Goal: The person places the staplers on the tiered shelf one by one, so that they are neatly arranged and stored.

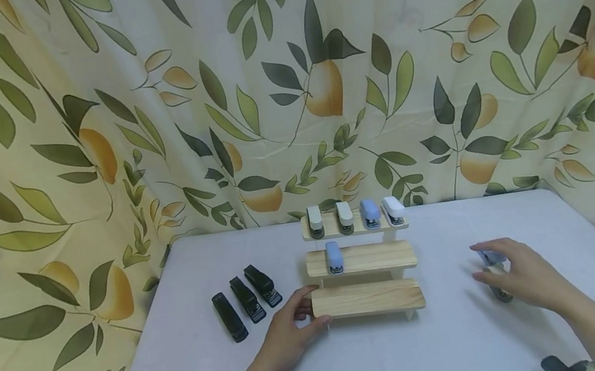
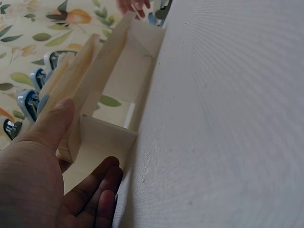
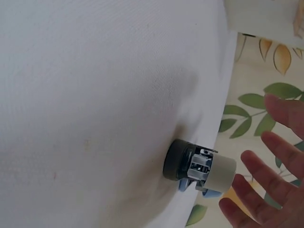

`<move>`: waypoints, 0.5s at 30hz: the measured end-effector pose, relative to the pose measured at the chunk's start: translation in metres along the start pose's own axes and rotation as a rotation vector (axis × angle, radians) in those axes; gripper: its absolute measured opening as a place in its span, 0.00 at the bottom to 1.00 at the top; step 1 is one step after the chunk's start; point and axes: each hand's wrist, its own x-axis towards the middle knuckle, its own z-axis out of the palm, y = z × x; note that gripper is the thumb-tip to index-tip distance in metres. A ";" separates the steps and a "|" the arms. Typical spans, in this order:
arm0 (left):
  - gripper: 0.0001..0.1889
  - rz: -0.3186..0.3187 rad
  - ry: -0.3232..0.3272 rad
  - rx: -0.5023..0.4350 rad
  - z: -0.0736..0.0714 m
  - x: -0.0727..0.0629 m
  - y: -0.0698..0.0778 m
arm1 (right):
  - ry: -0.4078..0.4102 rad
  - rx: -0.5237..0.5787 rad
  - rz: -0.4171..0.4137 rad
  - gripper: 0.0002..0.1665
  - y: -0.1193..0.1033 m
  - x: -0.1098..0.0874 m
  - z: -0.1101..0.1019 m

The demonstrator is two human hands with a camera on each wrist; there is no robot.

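Observation:
My left hand (image 1: 289, 331) grips the left end of the lowest shelf (image 1: 368, 298) of a three-tier wooden rack, thumb toward the front edge. In the left wrist view the thumb lies along the board and the other fingers are low beside the white support (image 2: 108, 130). On the right, my right hand (image 1: 525, 275) hovers around a beige mini stapler (image 3: 221, 172) with a dark base, its fingers spread. Behind that stapler shows a blue stapler (image 1: 492, 256), partly hidden. The right wrist view shows the fingertips apart from the beige stapler.
Several mini staplers in beige, blue (image 1: 370, 212) and white (image 1: 394, 210) stand on the top shelf (image 1: 330, 229). One blue stapler (image 1: 334, 257) is at the left of the middle shelf (image 1: 377, 256). Three black staplers (image 1: 229, 317) lie left of the rack. A leaf-patterned curtain (image 1: 280, 83) hangs behind.

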 end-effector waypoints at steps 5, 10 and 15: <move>0.35 -0.002 0.001 0.002 0.000 0.000 0.000 | -0.013 -0.003 0.009 0.38 0.004 -0.002 -0.001; 0.35 0.004 0.002 0.004 0.000 0.000 -0.001 | -0.031 -0.010 0.025 0.39 0.008 -0.005 -0.005; 0.35 0.001 0.003 0.003 -0.001 0.000 0.000 | -0.043 -0.010 0.021 0.39 0.012 -0.008 -0.008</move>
